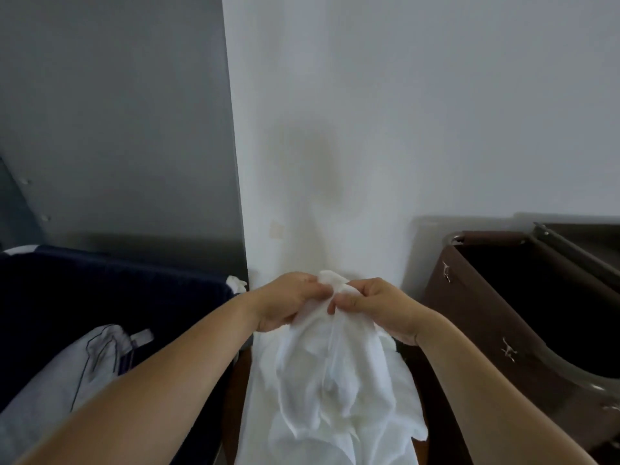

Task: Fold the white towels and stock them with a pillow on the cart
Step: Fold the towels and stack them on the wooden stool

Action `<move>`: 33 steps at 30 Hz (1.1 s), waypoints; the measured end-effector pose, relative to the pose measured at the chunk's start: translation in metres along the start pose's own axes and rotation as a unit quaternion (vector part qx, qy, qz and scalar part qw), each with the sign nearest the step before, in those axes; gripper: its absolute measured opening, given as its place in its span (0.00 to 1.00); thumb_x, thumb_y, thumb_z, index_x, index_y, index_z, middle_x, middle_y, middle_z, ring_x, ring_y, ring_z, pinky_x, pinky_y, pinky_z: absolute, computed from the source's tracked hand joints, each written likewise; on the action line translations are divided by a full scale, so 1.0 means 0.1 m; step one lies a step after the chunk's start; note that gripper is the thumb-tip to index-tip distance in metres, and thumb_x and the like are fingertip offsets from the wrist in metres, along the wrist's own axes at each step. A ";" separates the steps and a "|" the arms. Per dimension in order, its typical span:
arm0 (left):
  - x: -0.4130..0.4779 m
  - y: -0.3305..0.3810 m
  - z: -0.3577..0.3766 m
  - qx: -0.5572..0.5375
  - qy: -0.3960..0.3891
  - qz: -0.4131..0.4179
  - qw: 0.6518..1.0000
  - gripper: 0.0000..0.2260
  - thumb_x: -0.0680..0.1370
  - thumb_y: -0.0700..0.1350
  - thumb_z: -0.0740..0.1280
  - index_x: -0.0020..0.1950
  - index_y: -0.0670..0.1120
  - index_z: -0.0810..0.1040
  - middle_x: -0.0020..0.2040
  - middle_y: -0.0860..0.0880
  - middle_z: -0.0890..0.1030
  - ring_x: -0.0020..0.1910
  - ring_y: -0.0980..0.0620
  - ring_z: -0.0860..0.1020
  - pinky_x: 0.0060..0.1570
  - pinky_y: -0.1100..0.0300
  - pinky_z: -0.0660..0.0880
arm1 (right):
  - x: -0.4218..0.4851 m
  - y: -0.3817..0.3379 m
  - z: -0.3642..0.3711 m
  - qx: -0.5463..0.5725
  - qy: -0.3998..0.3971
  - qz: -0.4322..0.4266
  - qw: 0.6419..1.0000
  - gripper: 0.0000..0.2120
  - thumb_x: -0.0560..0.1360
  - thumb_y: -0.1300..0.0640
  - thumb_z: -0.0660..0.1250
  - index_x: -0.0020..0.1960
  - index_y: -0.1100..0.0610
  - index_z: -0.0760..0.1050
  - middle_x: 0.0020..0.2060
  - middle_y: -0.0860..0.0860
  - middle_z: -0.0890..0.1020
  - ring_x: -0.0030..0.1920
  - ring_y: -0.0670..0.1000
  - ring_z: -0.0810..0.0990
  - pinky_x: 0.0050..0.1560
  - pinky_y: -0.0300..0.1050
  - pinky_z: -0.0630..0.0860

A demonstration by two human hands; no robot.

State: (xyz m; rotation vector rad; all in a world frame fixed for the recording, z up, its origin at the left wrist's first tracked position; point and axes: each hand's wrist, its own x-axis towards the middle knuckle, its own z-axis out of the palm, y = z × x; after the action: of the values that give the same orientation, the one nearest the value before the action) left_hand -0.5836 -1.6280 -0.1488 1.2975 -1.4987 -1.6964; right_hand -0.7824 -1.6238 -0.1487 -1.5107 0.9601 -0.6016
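Observation:
A crumpled white towel [335,374] hangs down in front of me at the bottom centre of the head view. My left hand [285,303] and my right hand [372,307] are close together, each pinching the towel's top edge. The cloth falls in loose folds below them, over a brown surface. A pale pillow-like bundle with dark piping [63,380] lies at the lower left in a dark navy bin [110,283].
A brown fabric hamper [476,313] with a metal frame stands open at the right, dark inside. A white wall [369,129] is straight ahead, with a grey panel [117,112] to its left. A small white scrap [236,282] rests on the navy bin's corner.

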 end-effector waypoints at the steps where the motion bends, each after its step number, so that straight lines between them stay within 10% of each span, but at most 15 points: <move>1: -0.03 -0.06 0.04 0.020 0.025 0.004 0.999 0.12 0.80 0.45 0.65 0.61 0.42 0.80 0.56 0.41 0.83 0.56 0.41 0.82 0.60 0.41 0.76 | 0.00 0.04 0.08 -0.010 0.003 0.002 1.000 0.06 0.77 0.54 0.71 0.42 0.53 0.85 0.44 0.53 0.84 0.45 0.52 0.83 0.57 0.55 0.79; 11: -0.18 -0.42 0.04 0.103 0.323 0.072 0.938 0.08 0.80 0.47 0.65 0.45 0.45 0.80 0.42 0.47 0.81 0.43 0.49 0.79 0.43 0.55 0.77 | -0.04 0.06 0.40 -0.224 0.120 -0.043 0.966 0.08 0.79 0.48 0.66 0.46 0.47 0.83 0.44 0.38 0.77 0.42 0.40 0.77 0.43 0.32 0.70; 20: -0.15 0.01 -0.39 -0.050 0.499 0.125 0.856 0.10 0.80 0.50 0.63 0.48 0.44 0.78 0.44 0.47 0.80 0.41 0.52 0.78 0.43 0.56 0.76 | -0.24 -0.31 0.47 -0.125 -0.166 -0.026 0.978 0.11 0.76 0.52 0.72 0.53 0.58 0.85 0.49 0.53 0.86 0.53 0.55 0.84 0.61 0.51 0.78; 23: -0.14 0.18 -0.39 -0.048 0.461 0.141 0.875 0.09 0.80 0.48 0.62 0.48 0.43 0.77 0.42 0.46 0.79 0.41 0.52 0.76 0.44 0.55 0.75 | -0.19 -0.45 0.43 -0.111 -0.093 -0.057 0.988 0.10 0.78 0.52 0.69 0.55 0.55 0.84 0.48 0.49 0.87 0.53 0.51 0.85 0.59 0.47 0.78; 28: -0.28 -0.04 0.12 -0.044 0.184 0.161 0.969 0.12 0.81 0.44 0.60 0.53 0.37 0.79 0.44 0.45 0.82 0.41 0.52 0.81 0.44 0.58 0.79 | -0.01 -0.43 0.46 -0.119 0.117 -0.120 0.979 0.01 0.73 0.54 0.75 0.43 0.50 0.85 0.41 0.50 0.86 0.45 0.53 0.84 0.55 0.55 0.80; 33: -0.34 -0.31 0.21 -0.112 0.165 0.167 0.965 0.16 0.83 0.41 0.54 0.59 0.40 0.80 0.54 0.38 0.83 0.56 0.39 0.81 0.57 0.44 0.78 | -0.01 -0.30 0.43 -0.072 0.222 -0.105 0.967 0.04 0.71 0.55 0.78 0.39 0.50 0.83 0.34 0.44 0.85 0.35 0.41 0.81 0.43 0.40 0.79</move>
State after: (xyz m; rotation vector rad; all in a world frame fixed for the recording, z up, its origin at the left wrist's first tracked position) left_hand -0.5831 -1.5819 -0.1689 1.0729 -1.2100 -1.3142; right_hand -0.7408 -1.6000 -0.1266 -1.6548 1.2102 -1.0759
